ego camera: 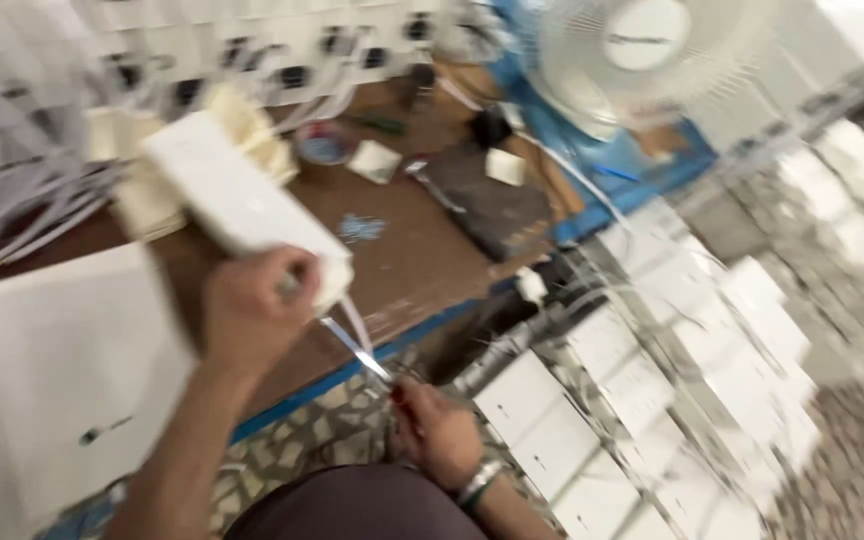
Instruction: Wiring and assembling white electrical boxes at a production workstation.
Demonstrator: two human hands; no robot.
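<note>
Motion blur smears the whole view, so fine detail is hard to read. Your left hand (252, 315) is raised over the brown desk (402, 250), fingers wrapped around the near end of a long white box (237, 200) that slants up and away to the left; the forearm runs down to the bottom left corner. Your right hand (437, 430) sits lower, just past the desk's blue front edge (352, 370), closed on the red handle of a screwdriver (362, 350) whose shaft points up toward the underside of the box, close beside the left hand. A band shows at that wrist.

Left of the box lies a white sheet (52, 360), with a tangle of white cables (12, 190) behind. A white fan (642, 50) stands at the far right of the desk. Rows of white boxes (672, 390) crowd the floor on your right, leaving little open room there; bare desk lies ahead between the hands and the fan.
</note>
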